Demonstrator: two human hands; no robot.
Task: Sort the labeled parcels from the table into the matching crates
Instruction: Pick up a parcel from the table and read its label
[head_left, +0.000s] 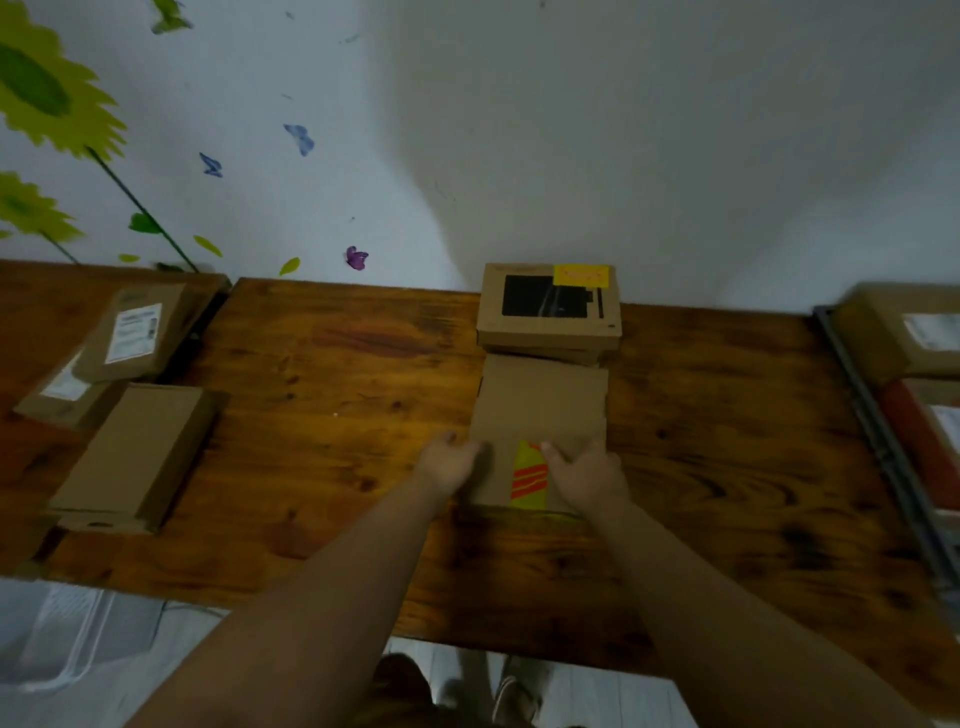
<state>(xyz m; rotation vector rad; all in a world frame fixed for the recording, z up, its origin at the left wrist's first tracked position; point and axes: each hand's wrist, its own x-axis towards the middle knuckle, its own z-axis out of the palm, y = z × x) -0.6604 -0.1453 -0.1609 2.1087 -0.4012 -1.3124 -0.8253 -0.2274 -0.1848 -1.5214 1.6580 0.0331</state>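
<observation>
- Just in front of the stack of boxes (549, 312) at the wall lies the flat parcel (537, 431), with a yellow-and-red label (530, 475) at its near end.
- The left hand (451, 465) holds its left edge and the right hand (589, 475) its right edge, fingers curled on the cardboard; the grip looks light, though blur hides the fingertips.
- Read the label first, then lift level with both hands, clear of the stack.
- The matching crate is not clearly seen; a dark rack (883, 441) stands far right of the stack.
</observation>
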